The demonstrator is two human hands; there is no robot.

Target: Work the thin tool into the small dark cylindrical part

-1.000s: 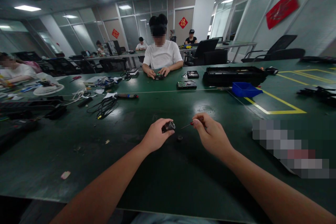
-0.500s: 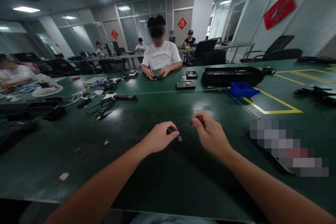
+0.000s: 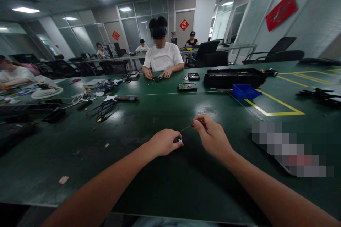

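Note:
My left hand (image 3: 164,142) rests on the green table (image 3: 160,184), fingers curled around a small dark cylindrical part (image 3: 178,139) that shows only at my fingertips. My right hand (image 3: 213,136) is just right of it, pinched on a thin screwdriver with a red handle (image 3: 189,126). The metal tip of the screwdriver points left toward my left hand and hangs a little above the table.
Across the table a person in a white shirt (image 3: 163,58) handles a small device. Hard drives (image 3: 188,86), a long black case (image 3: 234,77), a blue bin (image 3: 245,91) and black cables (image 3: 104,110) lie further back. A blurred flat object (image 3: 290,149) lies at the right.
My left hand has lowered the small cylindrical part from the air down to the table and closed over it. My right hand has stayed almost where it was.

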